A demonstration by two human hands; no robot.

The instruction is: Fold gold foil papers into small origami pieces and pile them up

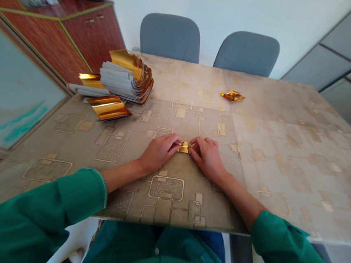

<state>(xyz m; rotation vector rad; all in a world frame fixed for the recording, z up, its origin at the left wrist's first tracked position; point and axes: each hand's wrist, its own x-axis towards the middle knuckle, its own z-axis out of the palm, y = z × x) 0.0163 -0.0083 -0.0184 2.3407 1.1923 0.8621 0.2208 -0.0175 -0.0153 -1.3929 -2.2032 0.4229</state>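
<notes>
A small folded piece of gold foil paper (184,147) lies between my two hands, just over the tabletop in front of me. My left hand (160,151) pinches its left end between thumb and fingers. At the other end my right hand (208,156) grips it the same way, fingertips closed. The fingers cover both ends of the paper, so only its shiny middle shows. Farther off to the right sits a folded gold foil piece (233,96) with pointed ends, apart from both hands.
A fanned stack of gold-and-white foil paper (121,78) stands at the back left, with a loose curled sheet (111,108) before it. The patterned tablecloth (272,157) covers the table. Two grey chairs (170,38) stand behind it; a wooden cabinet (88,32) is at left.
</notes>
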